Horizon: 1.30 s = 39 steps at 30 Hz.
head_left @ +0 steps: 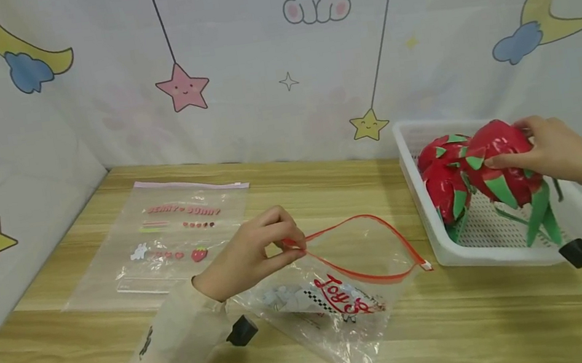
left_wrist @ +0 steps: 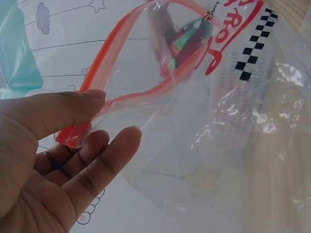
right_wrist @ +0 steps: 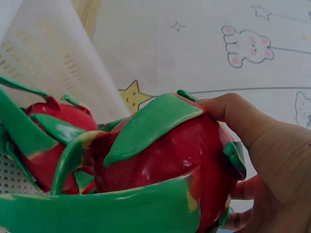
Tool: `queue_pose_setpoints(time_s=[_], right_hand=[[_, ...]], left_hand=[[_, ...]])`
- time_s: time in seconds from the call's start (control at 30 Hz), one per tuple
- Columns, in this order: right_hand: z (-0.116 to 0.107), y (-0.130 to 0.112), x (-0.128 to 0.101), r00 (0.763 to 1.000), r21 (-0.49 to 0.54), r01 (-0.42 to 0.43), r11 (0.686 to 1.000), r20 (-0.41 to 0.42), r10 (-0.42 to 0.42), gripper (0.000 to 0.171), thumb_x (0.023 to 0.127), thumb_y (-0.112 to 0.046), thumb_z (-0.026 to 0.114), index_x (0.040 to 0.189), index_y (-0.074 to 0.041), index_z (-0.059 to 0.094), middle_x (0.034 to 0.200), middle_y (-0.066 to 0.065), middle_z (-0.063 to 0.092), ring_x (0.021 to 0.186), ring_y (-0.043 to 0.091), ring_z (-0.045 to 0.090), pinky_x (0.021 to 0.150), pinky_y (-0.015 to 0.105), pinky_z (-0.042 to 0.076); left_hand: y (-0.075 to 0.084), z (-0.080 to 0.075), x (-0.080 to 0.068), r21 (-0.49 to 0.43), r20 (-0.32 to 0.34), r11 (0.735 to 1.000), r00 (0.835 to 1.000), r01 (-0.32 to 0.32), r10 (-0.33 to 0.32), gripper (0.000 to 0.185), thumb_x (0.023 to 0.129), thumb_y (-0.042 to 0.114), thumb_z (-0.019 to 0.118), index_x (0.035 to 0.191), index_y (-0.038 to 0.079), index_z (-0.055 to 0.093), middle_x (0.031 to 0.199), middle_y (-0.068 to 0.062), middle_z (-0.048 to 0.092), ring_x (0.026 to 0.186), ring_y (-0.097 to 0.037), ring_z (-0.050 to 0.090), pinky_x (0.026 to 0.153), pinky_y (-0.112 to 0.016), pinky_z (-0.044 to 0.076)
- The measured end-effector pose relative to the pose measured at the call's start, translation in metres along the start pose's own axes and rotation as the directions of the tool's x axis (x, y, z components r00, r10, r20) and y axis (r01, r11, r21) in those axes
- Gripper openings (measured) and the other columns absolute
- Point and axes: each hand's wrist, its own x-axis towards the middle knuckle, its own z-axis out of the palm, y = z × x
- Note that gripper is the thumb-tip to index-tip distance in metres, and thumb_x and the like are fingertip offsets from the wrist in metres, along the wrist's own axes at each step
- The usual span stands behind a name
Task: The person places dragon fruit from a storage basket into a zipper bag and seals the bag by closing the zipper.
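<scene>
My left hand [head_left: 256, 248] pinches the red zip rim of a clear plastic bag [head_left: 341, 298] with red lettering, holding its mouth open above the wooden table. In the left wrist view the thumb and fingers [left_wrist: 82, 109] clamp the red rim [left_wrist: 121, 73]. My right hand [head_left: 549, 151] grips a red toy dragon fruit [head_left: 501, 167] with green leaves, lifted just above a white basket [head_left: 440, 247]. A second dragon fruit [head_left: 444, 181] lies in the basket behind it. The right wrist view shows the held fruit [right_wrist: 160, 155] close up, with the other fruit [right_wrist: 48, 131] to its left.
A second clear zip bag [head_left: 175, 235] with small printed pictures lies flat on the table [head_left: 70, 355] at the left. Patterned cloth walls [head_left: 273, 54] with stars and moons close in the back and both sides. The basket stands against the right wall.
</scene>
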Motion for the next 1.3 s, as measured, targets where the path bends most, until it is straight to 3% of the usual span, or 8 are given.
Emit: queue_pose_setpoints(time_s=[0.27,0.63,1.3], right_hand=[[-0.005,-0.023,-0.008,0.998,0.016,0.054,0.998,-0.017,-0.054,0.087,0.082,-0.033,0.072,0.136,0.018,0.026,0.123,0.040,0.037,0.105,0.055,0.042,0.068,0.058,0.056],[-0.018,-0.047,-0.018,0.992,0.049,0.120,0.992,-0.030,-0.119,0.085,0.081,-0.033,0.074,0.138,0.013,0.029,0.125,0.036,0.041,0.102,0.054,0.050,0.062,0.052,0.058],[-0.011,-0.103,-0.057,0.965,0.146,0.262,0.954,-0.027,-0.261,0.093,0.069,-0.023,0.087,0.140,0.001,0.031,0.134,0.026,0.037,0.110,0.047,0.045,0.060,0.048,0.058]], left_hand=[[0.001,0.000,0.000,-0.001,0.001,1.000,1.000,0.011,-0.011,0.014,0.081,0.001,0.074,0.088,0.010,0.066,0.088,0.000,0.055,0.081,-0.010,0.057,0.070,-0.019,0.054],[0.000,0.000,0.001,-0.004,0.001,1.000,1.000,0.006,-0.006,0.010,0.083,0.004,0.073,0.088,0.011,0.066,0.088,0.000,0.056,0.082,-0.009,0.057,0.070,-0.019,0.053],[0.000,0.001,0.001,0.013,-0.014,1.000,1.000,0.013,-0.012,0.012,0.083,0.003,0.073,0.088,0.011,0.066,0.090,0.001,0.055,0.083,-0.009,0.056,0.070,-0.019,0.053]])
